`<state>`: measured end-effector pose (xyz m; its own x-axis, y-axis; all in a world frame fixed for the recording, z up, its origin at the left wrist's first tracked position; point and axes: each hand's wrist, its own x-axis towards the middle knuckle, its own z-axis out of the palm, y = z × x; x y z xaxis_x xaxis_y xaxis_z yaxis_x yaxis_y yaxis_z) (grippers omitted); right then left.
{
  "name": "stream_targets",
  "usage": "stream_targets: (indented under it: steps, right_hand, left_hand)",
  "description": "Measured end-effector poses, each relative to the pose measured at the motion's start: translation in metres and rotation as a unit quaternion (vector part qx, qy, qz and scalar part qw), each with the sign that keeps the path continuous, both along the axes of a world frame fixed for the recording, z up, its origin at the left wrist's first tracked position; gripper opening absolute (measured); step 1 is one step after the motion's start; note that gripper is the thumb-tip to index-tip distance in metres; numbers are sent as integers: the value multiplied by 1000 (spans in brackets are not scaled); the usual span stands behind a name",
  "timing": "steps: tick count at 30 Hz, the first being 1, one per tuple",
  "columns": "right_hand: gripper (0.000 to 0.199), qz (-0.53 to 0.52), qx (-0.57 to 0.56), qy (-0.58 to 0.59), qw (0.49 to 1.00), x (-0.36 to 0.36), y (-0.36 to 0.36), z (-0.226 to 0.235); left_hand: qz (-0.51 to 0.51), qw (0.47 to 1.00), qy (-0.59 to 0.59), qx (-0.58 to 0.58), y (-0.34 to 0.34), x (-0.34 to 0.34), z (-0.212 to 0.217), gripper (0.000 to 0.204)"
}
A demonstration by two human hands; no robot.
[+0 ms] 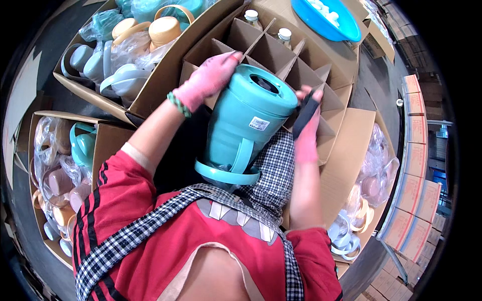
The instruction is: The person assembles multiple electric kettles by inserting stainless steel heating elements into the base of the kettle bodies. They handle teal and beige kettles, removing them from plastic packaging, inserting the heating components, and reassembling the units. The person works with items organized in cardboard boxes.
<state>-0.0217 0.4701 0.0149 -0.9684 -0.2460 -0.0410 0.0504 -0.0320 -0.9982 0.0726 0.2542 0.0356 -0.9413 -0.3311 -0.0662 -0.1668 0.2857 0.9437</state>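
A teal plastic jug (246, 115) with a small white label rests tilted on my lap. At its upper end sits a round rim with a dark hole in the centre. A lighter teal handle and ring (228, 173) show at its lower end. My left hand (211, 78), in a pink glove, grips the jug at the upper left of the rim. Also pink-gloved, my right hand (312, 118) is closed on a dark, flat, elongated object (304, 116) beside the jug's right side. What kind of object that is, I cannot tell.
Ahead stands a carton with cardboard dividers (273, 52) holding white-capped bottles (284, 36). A blue basin (326, 20) with white pieces lies beyond it. Cartons of bagged pastel jugs and lids stand at left (113, 131) and right (346, 165). Stacked cartons (409, 190) line the far right.
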Motion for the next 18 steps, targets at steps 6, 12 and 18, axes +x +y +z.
stream_targets:
  steps: [6, 12, 18]
  right_hand:
    - [54, 135, -8, 15, 991, 24, -15, 8]
    - [52, -9, -25, -152, 988, -31, -9, -1]
    - [54, 117, -30, -49, 992, 38, -10, 7]
  left_hand:
    - [-32, 973, 70, 216, -4, -5, -34, 46]
    - [100, 979, 62, -169, 41, 11, -14, 51]
    - [93, 958, 12, 272, -24, -2, -54, 36]
